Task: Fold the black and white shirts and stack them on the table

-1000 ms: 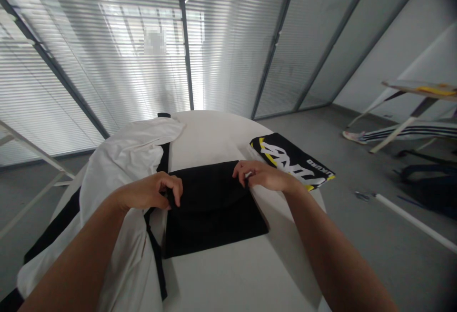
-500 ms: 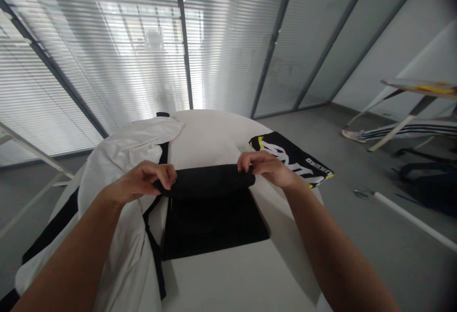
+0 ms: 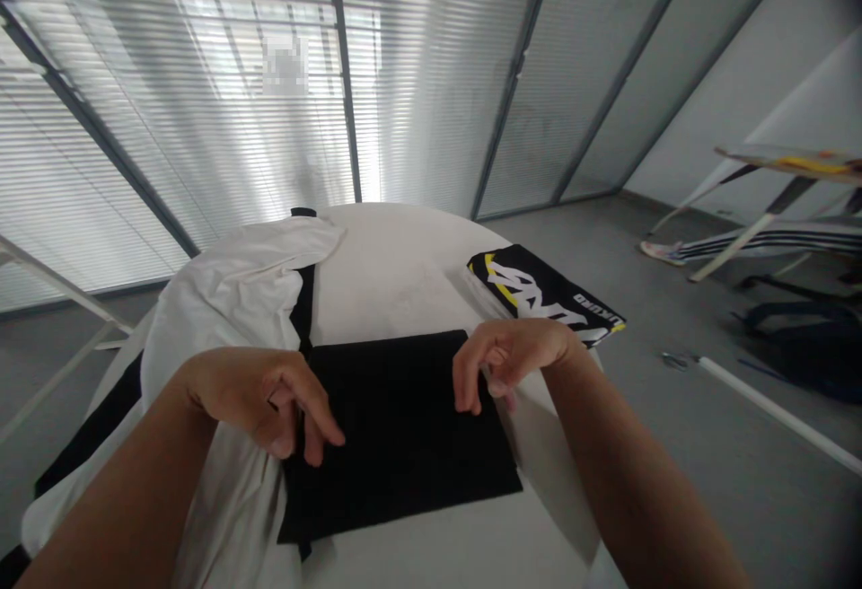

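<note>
A flat black folded cloth point(image 3: 410, 445) lies on the white round table point(image 3: 397, 248) in front of me. My left hand point(image 3: 283, 400) hovers at its left side, fingers loosely bent and apart, holding nothing. Over the right edge of the cloth is my right hand point(image 3: 505, 360), palm down, with curled but separate fingers and nothing in them. Whether the fingertips touch the cloth I cannot tell. Left of it a crumpled white garment point(image 3: 229, 284) with black parts hangs over the table's side.
A folded black item with white lettering and yellow trim point(image 3: 545, 294) lies at the table's right edge. On the floor to the right are a white pole point(image 3: 774, 414) and a dark bag point(image 3: 801, 347). Behind the table stand windows with blinds point(image 3: 431, 77).
Both hands have let go of the cloth's raised, folded-over far edge and drawn nearer. The cloth now lies flat, its near edge closer to me.
</note>
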A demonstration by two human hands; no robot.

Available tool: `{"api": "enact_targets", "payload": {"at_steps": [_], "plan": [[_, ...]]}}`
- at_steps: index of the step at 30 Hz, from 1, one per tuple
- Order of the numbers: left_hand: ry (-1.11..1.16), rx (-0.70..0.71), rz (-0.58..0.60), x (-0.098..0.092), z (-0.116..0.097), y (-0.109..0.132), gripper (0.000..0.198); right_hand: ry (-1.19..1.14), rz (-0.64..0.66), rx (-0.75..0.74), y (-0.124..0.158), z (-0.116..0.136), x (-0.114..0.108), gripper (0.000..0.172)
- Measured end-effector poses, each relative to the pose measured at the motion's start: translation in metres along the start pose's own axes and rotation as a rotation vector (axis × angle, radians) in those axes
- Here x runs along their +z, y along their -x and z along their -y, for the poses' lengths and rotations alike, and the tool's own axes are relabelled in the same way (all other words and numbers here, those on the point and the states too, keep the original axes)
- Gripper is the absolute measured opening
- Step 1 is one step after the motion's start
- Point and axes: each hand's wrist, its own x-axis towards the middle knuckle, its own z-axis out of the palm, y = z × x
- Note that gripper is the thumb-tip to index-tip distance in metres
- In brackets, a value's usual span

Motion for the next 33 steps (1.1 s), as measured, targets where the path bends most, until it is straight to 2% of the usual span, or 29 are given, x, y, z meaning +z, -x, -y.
{"api": "enact_targets", "payload": {"at_steps": [1, 3, 7, 9, 11, 15, 19, 21, 24, 26, 28, 30, 33], "plan": [[0.052, -0.052, 0.010, 0.001, 0.000, -0.003, 0.050, -0.012, -0.037, 0.017, -0.002, 0.000, 0.001, 0.044], [0.066, -0.162, -0.027, 0.000, 0.004, -0.011, 0.050, 0.053, -0.225, 0.018, -0.008, -0.004, 0.001, 0.048], [-0.344, -0.269, -0.546, -0.004, 0.022, -0.031, 0.042, 0.516, -0.780, 0.111, -0.026, -0.018, -0.004, 0.036], [-0.509, -0.335, -0.655, -0.005, 0.032, -0.037, 0.047, 0.694, -0.914, 0.181, -0.031, -0.027, -0.008, 0.040], [-0.569, -0.380, -0.637, -0.004, 0.038, -0.038, 0.047, 0.755, -0.892, 0.227, -0.033, -0.032, -0.011, 0.043], [-0.519, -0.392, -0.541, -0.004, 0.036, -0.035, 0.039, 0.703, -0.760, 0.288, -0.030, -0.032, -0.014, 0.034], [-0.457, -0.359, -0.529, -0.008, 0.033, -0.035, 0.033, 0.664, -0.769, 0.242, -0.032, -0.030, -0.016, 0.028], [-0.439, -0.336, -0.619, -0.012, 0.037, -0.038, 0.032, 0.669, -0.862, 0.203, -0.035, -0.033, -0.019, 0.028], [-0.475, -0.285, -0.907, -0.019, 0.048, -0.042, 0.033, 0.762, -1.128, 0.137, -0.040, -0.041, -0.026, 0.023], [-0.625, -0.228, -1.105, -0.022, 0.055, -0.044, 0.035, 0.853, -1.336, 0.098, -0.043, -0.044, -0.028, 0.019], [-0.814, -0.165, -1.196, -0.019, 0.058, -0.046, 0.038, 0.920, -1.475, 0.047, -0.046, -0.042, -0.026, 0.021], [-0.944, -0.120, -1.143, -0.011, 0.056, -0.050, 0.041, 0.955, -1.484, 0.004, -0.050, -0.036, -0.018, 0.028], [-1.015, -0.127, -0.928, 0.010, 0.053, -0.060, 0.052, 1.005, -1.309, 0.024, -0.064, -0.030, 0.002, 0.044]]}}
